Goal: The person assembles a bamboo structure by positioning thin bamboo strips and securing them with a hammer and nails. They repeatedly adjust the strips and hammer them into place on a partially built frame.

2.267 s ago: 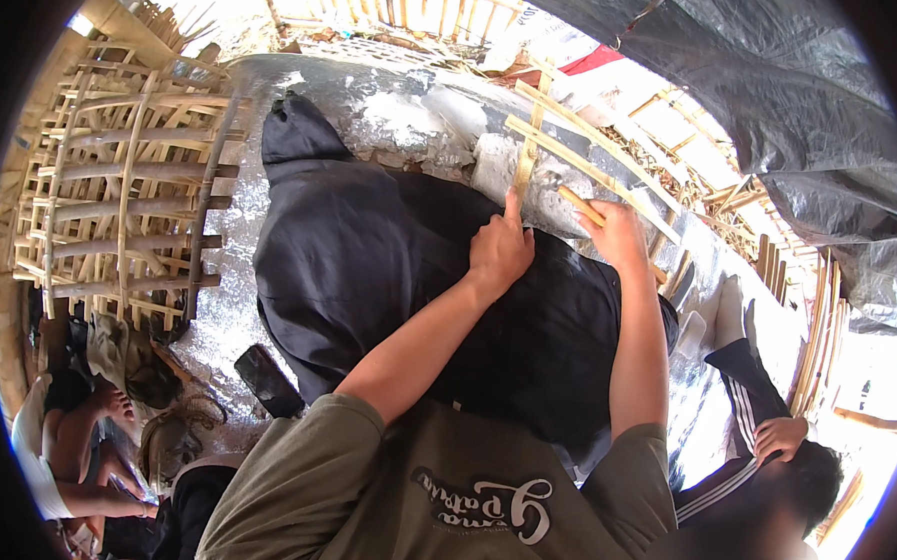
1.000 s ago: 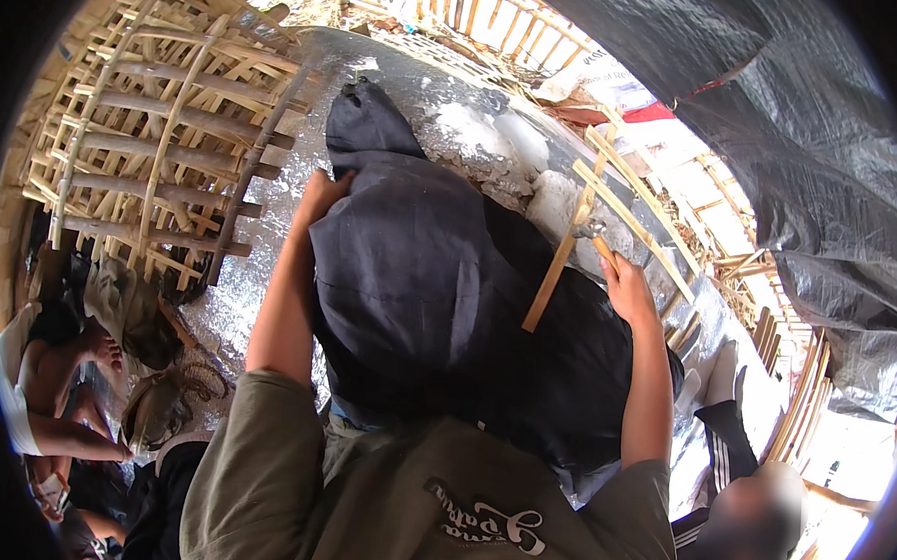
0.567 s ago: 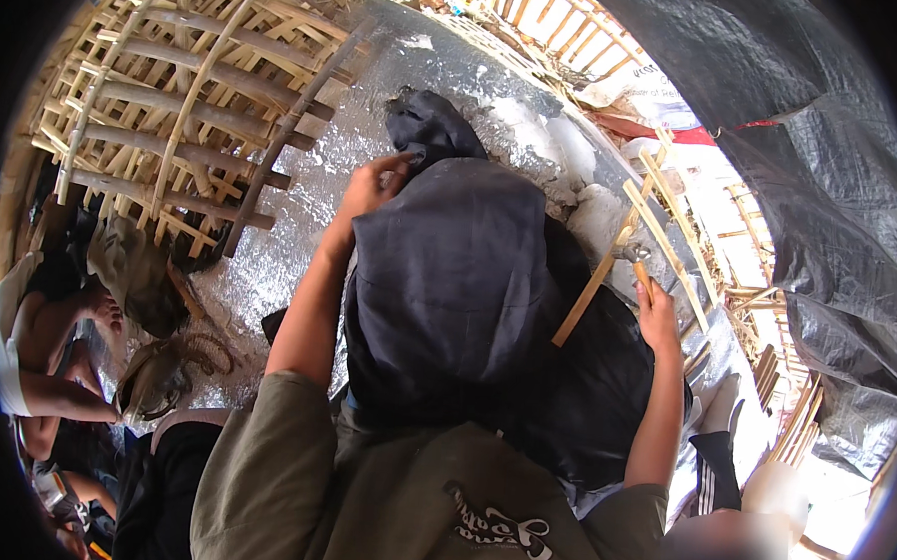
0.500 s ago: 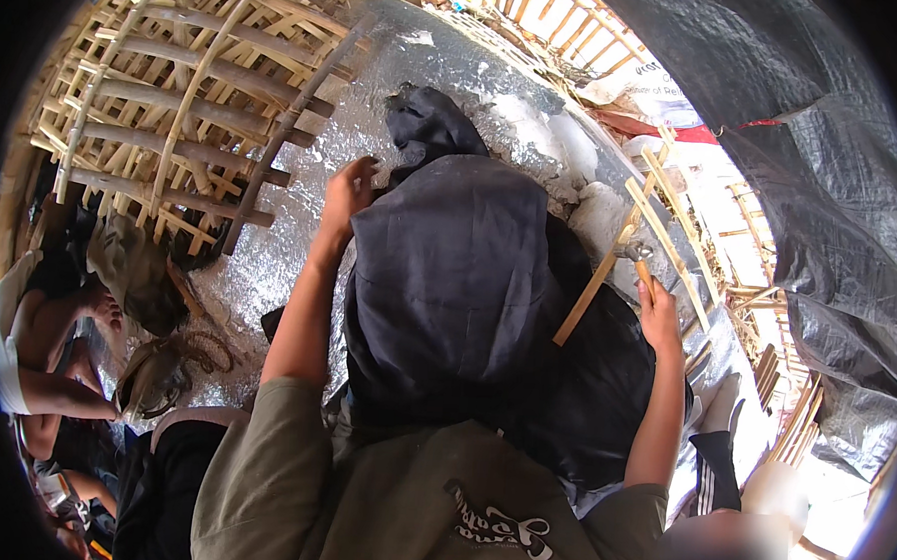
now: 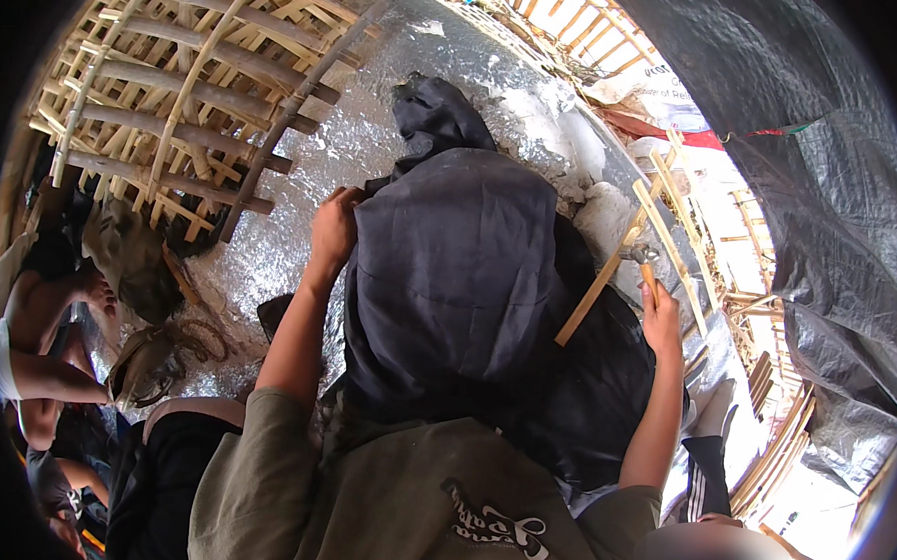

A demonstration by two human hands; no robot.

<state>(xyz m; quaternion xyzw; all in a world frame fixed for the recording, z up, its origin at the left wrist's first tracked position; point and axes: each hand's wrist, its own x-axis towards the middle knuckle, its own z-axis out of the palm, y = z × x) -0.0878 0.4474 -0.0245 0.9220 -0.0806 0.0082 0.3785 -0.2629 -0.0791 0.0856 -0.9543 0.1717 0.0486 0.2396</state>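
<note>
1. Spreading just before my olive-green cotton shirt (image 5: 379, 507), a broad navy-black cloth (image 5: 461, 231) covers the middle of the silvery, worn ground sheet (image 5: 320, 129).
2. My right hand (image 5: 661, 319), to the right of that cloth, is closed around the wooden handle of a small metal-headed hammer (image 5: 649, 270). The head points away from me; a loose grip could let it twist or slip.
3. My left hand (image 5: 335, 220) is partly curled against the cloth's left edge; I cannot tell whether it pinches the fabric.
4. Near my left forearm lies a flat black object (image 5: 271, 317), partly hidden; a backward sweep of that elbow could knock it.
5. Just beyond the hammer, a long pale bamboo strip (image 5: 596, 298) slants with its lower end over the cloth, crossed by a second bamboo strip (image 5: 672, 252). Neither hand steadies them, so tugging the cloth or bumping the hammer head could shift them out of line.
6. Farther off, a bamboo lattice panel (image 5: 202, 89) stands left; a grey-black plastic tarp (image 5: 819, 266) hangs right.
</note>
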